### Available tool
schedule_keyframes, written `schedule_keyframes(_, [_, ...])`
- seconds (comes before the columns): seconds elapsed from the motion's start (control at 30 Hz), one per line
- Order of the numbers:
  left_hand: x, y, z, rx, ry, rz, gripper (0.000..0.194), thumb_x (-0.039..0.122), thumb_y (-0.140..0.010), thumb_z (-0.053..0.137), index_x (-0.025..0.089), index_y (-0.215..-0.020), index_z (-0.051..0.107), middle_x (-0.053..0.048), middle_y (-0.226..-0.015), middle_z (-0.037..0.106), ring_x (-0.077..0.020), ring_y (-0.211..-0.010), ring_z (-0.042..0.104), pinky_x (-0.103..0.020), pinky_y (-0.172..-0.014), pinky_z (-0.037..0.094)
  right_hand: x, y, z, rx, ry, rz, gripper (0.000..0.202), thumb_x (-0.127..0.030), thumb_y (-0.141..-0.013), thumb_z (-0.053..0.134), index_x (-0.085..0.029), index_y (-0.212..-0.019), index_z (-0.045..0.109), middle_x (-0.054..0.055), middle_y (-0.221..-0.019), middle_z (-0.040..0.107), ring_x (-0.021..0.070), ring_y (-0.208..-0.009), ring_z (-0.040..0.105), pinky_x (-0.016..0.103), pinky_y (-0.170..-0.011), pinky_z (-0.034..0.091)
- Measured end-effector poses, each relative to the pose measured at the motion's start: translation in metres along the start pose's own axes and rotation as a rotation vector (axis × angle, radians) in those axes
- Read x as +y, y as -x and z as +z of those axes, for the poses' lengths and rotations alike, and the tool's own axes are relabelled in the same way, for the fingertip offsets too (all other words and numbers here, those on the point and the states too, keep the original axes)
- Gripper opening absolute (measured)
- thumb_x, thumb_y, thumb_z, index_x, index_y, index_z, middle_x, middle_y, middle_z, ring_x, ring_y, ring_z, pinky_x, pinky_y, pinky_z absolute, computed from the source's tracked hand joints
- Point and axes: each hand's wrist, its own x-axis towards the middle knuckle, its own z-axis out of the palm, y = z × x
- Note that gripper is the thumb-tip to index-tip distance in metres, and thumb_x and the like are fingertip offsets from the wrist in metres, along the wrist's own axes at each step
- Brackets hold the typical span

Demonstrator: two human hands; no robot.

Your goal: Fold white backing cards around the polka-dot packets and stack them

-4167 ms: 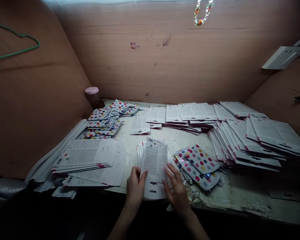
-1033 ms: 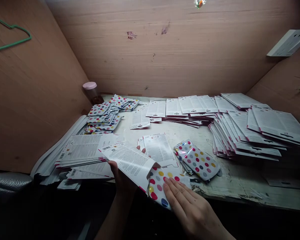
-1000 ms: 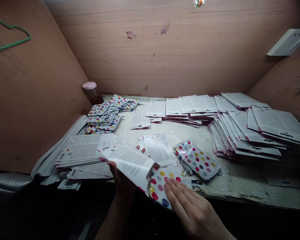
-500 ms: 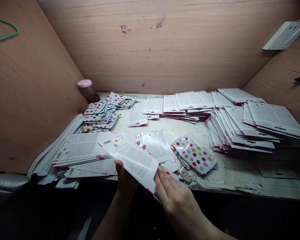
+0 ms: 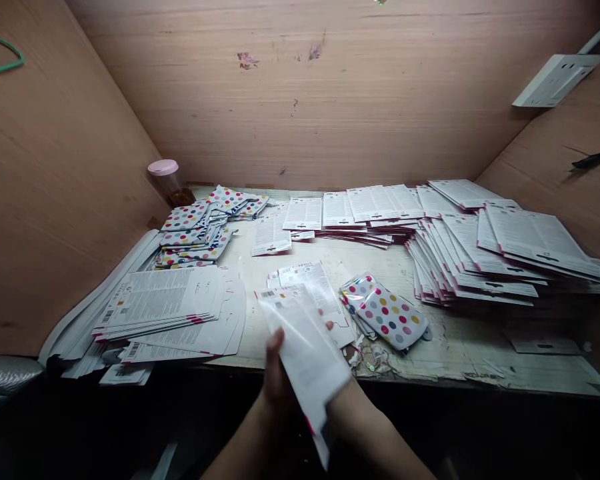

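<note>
Tilting more steeply now, the white printed card sleeve (image 5: 307, 357) hung left of, and nearer the body than, the glossy stack of polka-dot pouches (image 5: 393, 313); the white polka-dot plastic pouch at its mouth had vanished, apparently deep inside. The left hand (image 5: 276, 379) gripped the sleeve from beneath, thumb at one edge; the right hand (image 5: 345, 407) seemingly reached into its mouth, fingers hidden, grip untellable.

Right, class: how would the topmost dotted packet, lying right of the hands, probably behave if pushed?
The dotted packet would likely slide fairly easily, since shiny highlights suggest a smooth surface. It seems unlikely to roll, being flat and roughly rectangular. It may flex somewhat; the pile of similar packets shows bent edges.
</note>
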Motion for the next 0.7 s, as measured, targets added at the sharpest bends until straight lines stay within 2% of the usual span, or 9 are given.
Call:
schedule_keyframes(0.07, [0.014, -0.015, -0.015, 0.184, -0.263, 0.094, 0.056, 0.046, -0.077, 0.064, 0.011, -0.121, 0.059, -0.018, -0.115, 0.068, -0.0382, -0.109, 0.062, -0.053, -0.098, 0.045, -0.004, 0.012, -0.014, -0.057, 0.058, 0.002, 0.039, -0.016, -0.090, 0.047, -0.010, -0.127, 0.058, 0.016, -0.126, 0.063, 0.0241, -0.115, 0.061, 0.036, -0.096, 0.050])
schedule_keyframes(0.17, [0.036, -0.040, -0.033, 0.283, -0.410, 0.230, 0.064, 0.025, -0.072, 0.073, 0.016, -0.131, 0.049, -0.015, -0.125, 0.062, -0.0345, -0.118, 0.058, -0.051, -0.103, 0.041, 0.001, 0.023, -0.044, -0.180, 0.022, 0.007, 0.029, -0.017, -0.091, 0.048, -0.021, -0.116, 0.064, 0.011, -0.127, 0.063, 0.0231, -0.117, 0.060, 0.035, -0.096, 0.052])
schedule_keyframes(0.23, [0.038, -0.050, -0.038, 0.329, -0.459, 0.326, 0.075, 0.019, -0.070, 0.074, 0.021, -0.138, 0.043, -0.012, -0.142, 0.048, -0.0330, -0.135, 0.040, -0.050, -0.112, 0.030, 0.018, 0.019, -0.053, -0.125, -0.049, 0.128, 0.023, -0.019, -0.095, 0.045, -0.023, -0.105, 0.066, 0.008, -0.110, 0.068, 0.0193, -0.102, 0.065, 0.031, -0.088, 0.055])
schedule_keyframes(0.3, [0.031, -0.051, -0.039, 0.365, -0.691, 0.470, 0.074, 0.017, -0.070, 0.074, 0.024, -0.138, 0.046, -0.009, -0.153, 0.033, -0.0318, -0.145, 0.018, -0.050, -0.117, 0.014, 0.041, 0.010, -0.046, 0.035, -0.048, 0.229, 0.023, -0.021, -0.096, 0.043, -0.022, -0.099, 0.066, 0.007, -0.093, 0.066, 0.0185, -0.087, 0.066, 0.030, -0.077, 0.057])
schedule_keyframes(0.37, [0.022, -0.043, -0.041, 0.292, -1.078, 0.588, 0.052, 0.017, -0.075, 0.069, 0.025, -0.126, 0.060, -0.007, -0.148, 0.042, -0.0322, -0.146, 0.015, -0.053, -0.118, 0.006, 0.062, 0.002, -0.027, 0.149, -0.003, 0.227, 0.022, -0.022, -0.096, 0.045, -0.020, -0.099, 0.067, 0.007, -0.087, 0.061, 0.0187, -0.080, 0.063, 0.031, -0.072, 0.055])
schedule_keyframes(0.47, [0.011, -0.018, -0.052, -0.004, -1.494, 0.550, 0.030, 0.025, -0.084, 0.062, 0.027, -0.112, 0.070, -0.009, -0.125, 0.064, -0.0355, -0.134, 0.039, -0.058, -0.115, 0.016, 0.078, -0.004, 0.002, 0.201, 0.047, 0.217, 0.022, -0.023, -0.095, 0.046, -0.018, -0.099, 0.067, 0.006, -0.084, 0.057, 0.0190, -0.079, 0.059, 0.033, -0.073, 0.053])
schedule_keyframes(0.57, [0.006, 0.003, -0.069, -0.191, -1.564, 0.457, 0.058, 0.035, -0.077, 0.072, 0.029, -0.133, 0.056, -0.011, -0.140, 0.053, -0.0390, -0.135, 0.038, -0.060, -0.112, 0.022, 0.080, -0.005, 0.018, 0.222, 0.077, 0.232, 0.018, -0.024, -0.093, 0.051, -0.019, -0.094, 0.068, 0.005, -0.082, 0.056, 0.0209, -0.081, 0.056, 0.036, -0.075, 0.050])
schedule_keyframes(0.63, [0.004, 0.009, -0.078, -0.227, -1.575, 0.451, 0.075, 0.039, -0.074, 0.075, 0.029, -0.141, 0.045, -0.011, -0.149, 0.042, -0.0406, -0.138, 0.032, -0.061, -0.113, 0.022, 0.079, -0.005, 0.023, 0.234, 0.089, 0.239, 0.015, -0.025, -0.091, 0.055, -0.020, -0.089, 0.068, 0.005, -0.080, 0.056, 0.0210, -0.080, 0.055, 0.037, -0.076, 0.048])
schedule_keyframes(0.7, [0.002, 0.011, -0.083, -0.224, -1.607, 0.482, 0.076, 0.039, -0.076, 0.074, 0.030, -0.144, 0.041, -0.012, -0.151, 0.038, -0.0398, -0.139, 0.032, -0.060, -0.113, 0.023, 0.079, -0.005, 0.026, 0.249, 0.097, 0.248, 0.015, -0.025, -0.091, 0.055, -0.021, -0.085, 0.068, 0.004, -0.078, 0.056, 0.0209, -0.079, 0.054, 0.038, -0.077, 0.047])
